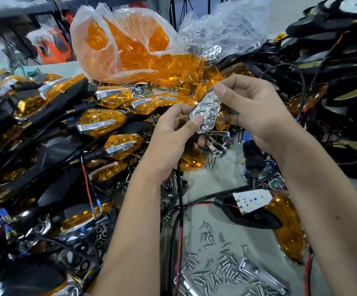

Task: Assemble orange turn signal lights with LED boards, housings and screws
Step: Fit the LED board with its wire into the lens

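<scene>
Both hands are closed on one part held up over the cluttered surface: a chrome-plated, honeycomb-celled reflector plate, with small LEDs showing through its cells. The left hand pinches its lower end, thumb pressed on the face and fingers curled behind, where a black housing seems to sit, though that is largely hidden. The right hand pinches the upper tip between thumb and fingers. The step looks to be seating the reflector over the LED board, and it will go best if each cell is centred on its LED before pressing, with pressure along the rim rather than on the shiny cups, which would likely smudge or scratch. The black and red wires hanging below the reflector should be kept out of the seam so nothing gets pinched. Below and right of the reflector lies a black housing with a bare white LED board, a fair guide to orientation. Further below, loose silver screws lie scattered, ready for fastening. Left of the reflector, finished orange-lensed turn signals are piled, and above it sits a clear plastic bag of orange lenses.
</scene>
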